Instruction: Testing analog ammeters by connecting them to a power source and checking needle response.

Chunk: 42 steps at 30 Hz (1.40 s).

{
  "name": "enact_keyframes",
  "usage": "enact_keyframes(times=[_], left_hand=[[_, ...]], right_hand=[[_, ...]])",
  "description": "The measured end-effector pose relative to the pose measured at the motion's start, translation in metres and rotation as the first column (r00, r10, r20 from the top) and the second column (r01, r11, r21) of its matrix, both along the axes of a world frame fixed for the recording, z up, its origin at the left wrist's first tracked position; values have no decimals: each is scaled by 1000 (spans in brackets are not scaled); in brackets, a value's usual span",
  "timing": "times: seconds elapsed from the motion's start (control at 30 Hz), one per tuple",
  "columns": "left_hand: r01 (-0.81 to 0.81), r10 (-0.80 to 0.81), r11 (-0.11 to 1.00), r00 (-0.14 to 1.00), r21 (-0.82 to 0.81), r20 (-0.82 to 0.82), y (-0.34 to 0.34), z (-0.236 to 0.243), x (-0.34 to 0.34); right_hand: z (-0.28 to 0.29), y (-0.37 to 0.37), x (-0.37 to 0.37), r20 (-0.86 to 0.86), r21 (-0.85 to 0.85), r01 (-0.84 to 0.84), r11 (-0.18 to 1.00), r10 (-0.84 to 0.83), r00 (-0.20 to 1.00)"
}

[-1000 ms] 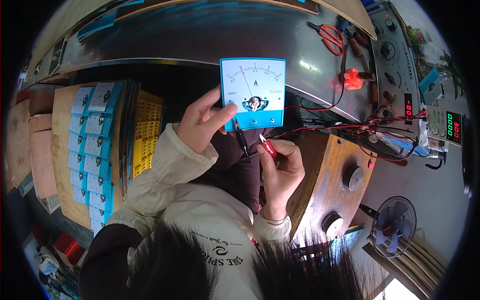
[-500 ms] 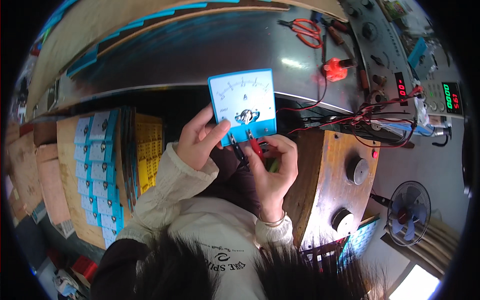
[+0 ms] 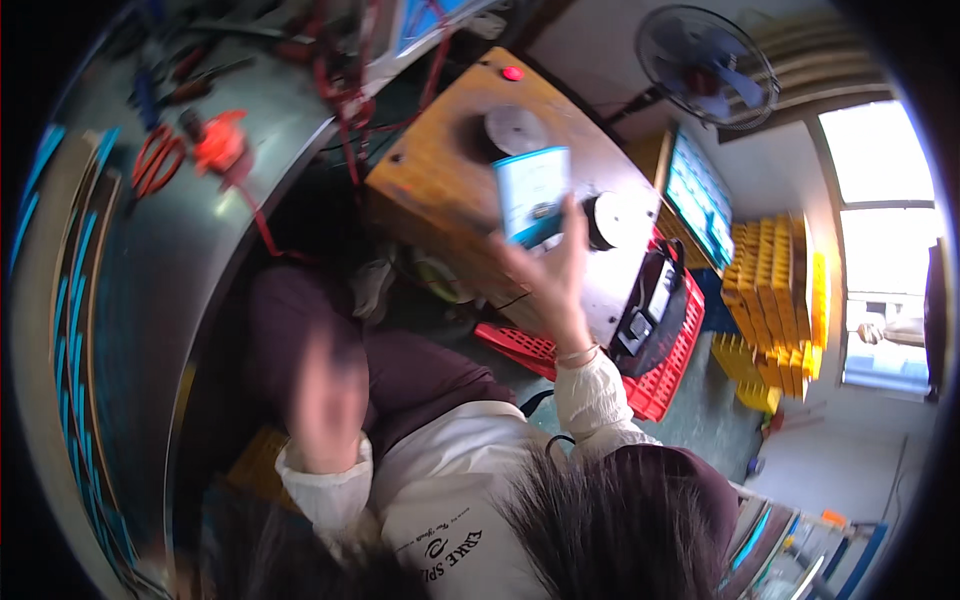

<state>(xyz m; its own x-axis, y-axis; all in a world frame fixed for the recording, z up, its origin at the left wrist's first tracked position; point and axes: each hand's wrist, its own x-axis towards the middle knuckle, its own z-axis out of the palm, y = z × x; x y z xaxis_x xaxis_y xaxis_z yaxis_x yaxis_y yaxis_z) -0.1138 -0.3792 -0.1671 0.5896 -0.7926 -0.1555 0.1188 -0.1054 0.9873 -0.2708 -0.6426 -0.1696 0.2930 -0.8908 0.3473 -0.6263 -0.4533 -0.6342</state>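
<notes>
A blue-and-white panel meter [image 3: 532,190] is in my right hand [image 3: 560,275], its dial face turned up and its fingers along the lower edge. The hand reaches out over a wooden box [image 3: 440,185] with round dark metal knobs; the meter overlaps one knob [image 3: 517,130] and is beside another knob [image 3: 605,220]. Whether the meter touches the box I cannot tell. Low over my lap, my left hand [image 3: 330,400] is smeared by motion, and its fingers cannot be made out.
On the metal bench at left lie orange-handled scissors [image 3: 158,160] and a red clamp-like thing [image 3: 222,145] with a red wire. A red plastic basket [image 3: 665,370] holds a black bag. Yellow trays [image 3: 770,290] are stacked at right. A fan [image 3: 705,65] stands behind the box.
The view has swung right. The meter has left both hands' hold over my lap and is now in my right hand only, over the box. The red and black clips are off it.
</notes>
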Motion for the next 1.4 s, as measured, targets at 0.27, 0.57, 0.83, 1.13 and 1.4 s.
enact_keyframes(times=[0.27,0.57,0.83,1.13,1.4], left_hand=[[83,-89,995,987,53,134,-36,11,-5],[76,-76,997,997,2,9,-48,-5,-26],[34,-34,999,999,-33,-7,-42,-7,-27],[58,-62,998,994,39,89,-47,-2,-29],[127,-128,992,989,23,79,-53,-12,-35]], right_hand=[[-46,-112,-135,-86,-293,494,818,-537,839],[-49,-121,-135,-97,-270,475,838,-514,852],[-48,-126,-142,-56,-257,490,833,-519,853],[-50,-126,-143,-52,-230,420,878,-442,895],[-49,-132,-153,-58,-224,370,902,-391,919]])
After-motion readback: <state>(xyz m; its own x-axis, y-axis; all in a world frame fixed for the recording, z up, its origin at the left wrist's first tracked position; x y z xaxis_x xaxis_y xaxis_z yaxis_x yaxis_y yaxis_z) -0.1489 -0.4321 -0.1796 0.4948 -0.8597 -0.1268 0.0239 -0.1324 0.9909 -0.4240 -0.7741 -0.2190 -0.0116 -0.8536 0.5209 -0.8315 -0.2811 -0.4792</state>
